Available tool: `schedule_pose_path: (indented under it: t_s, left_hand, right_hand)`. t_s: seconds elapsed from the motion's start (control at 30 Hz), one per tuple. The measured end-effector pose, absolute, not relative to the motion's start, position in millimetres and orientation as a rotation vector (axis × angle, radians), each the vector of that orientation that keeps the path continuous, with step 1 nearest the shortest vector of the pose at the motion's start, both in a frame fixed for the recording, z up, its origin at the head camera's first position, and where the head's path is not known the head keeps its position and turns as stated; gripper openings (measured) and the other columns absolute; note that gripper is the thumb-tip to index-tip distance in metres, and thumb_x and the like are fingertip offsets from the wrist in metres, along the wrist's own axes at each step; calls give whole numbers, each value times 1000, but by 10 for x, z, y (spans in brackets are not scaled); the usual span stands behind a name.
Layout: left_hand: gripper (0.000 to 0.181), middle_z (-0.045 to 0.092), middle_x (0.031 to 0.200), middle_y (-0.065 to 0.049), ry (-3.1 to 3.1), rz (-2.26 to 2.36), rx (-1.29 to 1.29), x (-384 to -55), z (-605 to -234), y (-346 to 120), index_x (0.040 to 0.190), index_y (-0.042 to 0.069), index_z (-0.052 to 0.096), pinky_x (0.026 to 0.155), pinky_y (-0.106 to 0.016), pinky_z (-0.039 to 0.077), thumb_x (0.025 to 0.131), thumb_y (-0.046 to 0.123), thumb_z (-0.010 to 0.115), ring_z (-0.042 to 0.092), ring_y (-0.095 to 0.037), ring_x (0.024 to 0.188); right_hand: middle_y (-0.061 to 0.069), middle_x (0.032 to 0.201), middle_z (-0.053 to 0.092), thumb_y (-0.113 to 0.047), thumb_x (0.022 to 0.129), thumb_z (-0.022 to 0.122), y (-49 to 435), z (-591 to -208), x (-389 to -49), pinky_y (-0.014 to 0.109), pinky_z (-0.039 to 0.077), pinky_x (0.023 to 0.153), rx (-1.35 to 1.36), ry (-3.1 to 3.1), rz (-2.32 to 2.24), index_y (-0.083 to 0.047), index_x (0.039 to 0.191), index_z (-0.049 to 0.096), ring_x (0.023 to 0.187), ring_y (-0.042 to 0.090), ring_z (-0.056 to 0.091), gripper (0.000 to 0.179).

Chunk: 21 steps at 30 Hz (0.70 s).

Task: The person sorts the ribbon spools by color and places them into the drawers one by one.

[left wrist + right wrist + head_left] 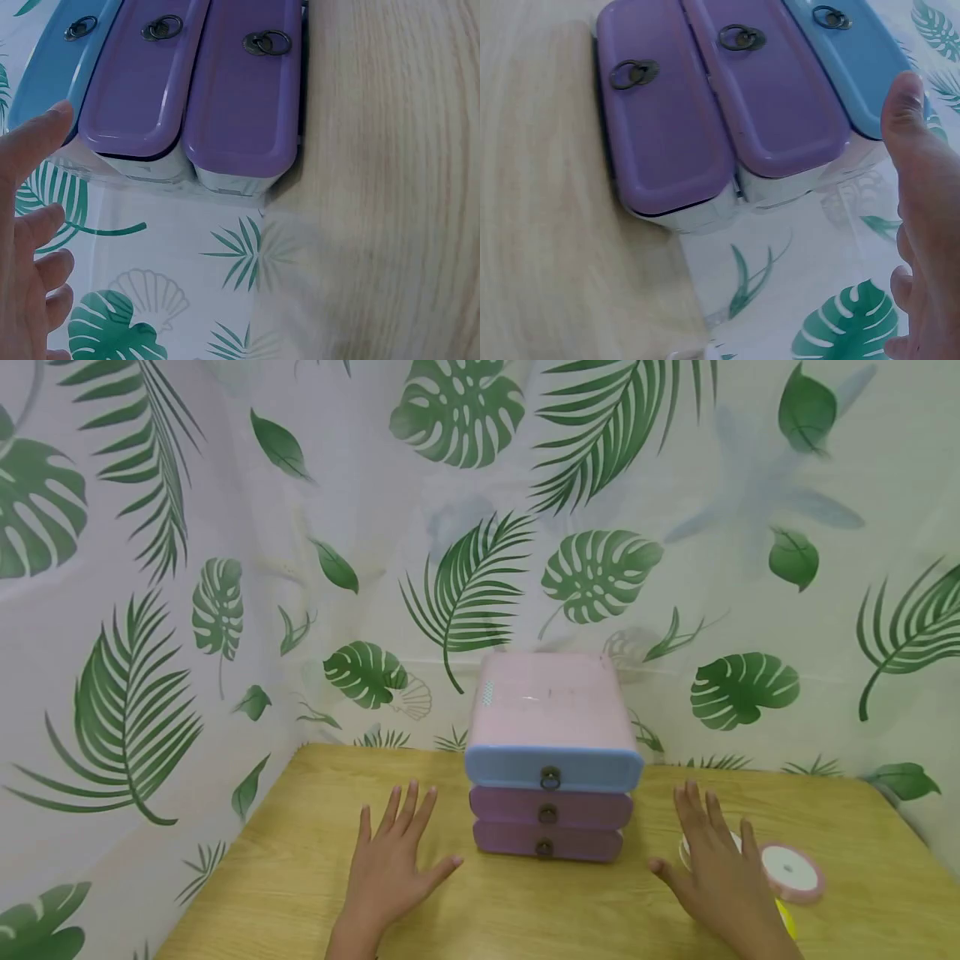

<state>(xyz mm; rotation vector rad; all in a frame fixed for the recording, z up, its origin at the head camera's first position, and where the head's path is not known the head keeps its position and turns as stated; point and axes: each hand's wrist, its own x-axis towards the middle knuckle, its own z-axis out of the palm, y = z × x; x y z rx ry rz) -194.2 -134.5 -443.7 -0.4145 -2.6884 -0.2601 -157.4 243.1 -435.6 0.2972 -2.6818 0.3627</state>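
Observation:
A small drawer box (551,702) with a pink top stands against the back of the table. Its front has a blue drawer (510,768) on top and two purple drawers (502,806) below, each with a dark ring pull (550,777). All three drawers look closed. To the left of the box, my left hand (393,868) is spread with straight fingers and holds nothing. My right hand (712,868) is spread on the other side, also holding nothing, and partly covers a white round item (685,852). Neither hand touches the box.
Right of the right hand lies a pink-rimmed white ribbon spool (791,870). A yellow item (786,920) peeks out beneath that hand. The wood-grain table (285,860) meets a leaf-printed cloth (360,527) at the back and left.

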Motion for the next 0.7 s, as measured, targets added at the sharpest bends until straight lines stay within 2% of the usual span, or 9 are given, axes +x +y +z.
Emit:
schedule_pose_path:
  t_s: [0.23,0.47,0.7]
  left_hand:
    - [83,23,152,-1,-2703,-288,-443,-1917,-4325,-1301,146,27,25,110,-58,13,80,72,44,23,-25,141]
    - [82,26,152,-2,-2622,-298,-487,-1879,-4215,-1243,146,27,25,110,-57,16,80,70,45,26,-24,140]
    - [81,28,151,-5,-2551,-334,-534,-1845,-4114,-1185,146,26,26,110,-56,19,80,68,48,26,-24,140]
  right_hand:
    - [7,156,-1,-56,88,47,2443,-4195,-1650,57,-6,112,349,-2623,344,-13,149,0,141,10,-14,88]
    - [6,156,-5,-56,89,45,2440,-3970,-1710,56,-8,112,376,-2639,360,-13,149,-3,143,17,-12,89]
    - [4,156,-3,-58,90,41,2436,-3822,-1777,58,-1,112,393,-2609,330,-11,149,0,143,17,-10,86]
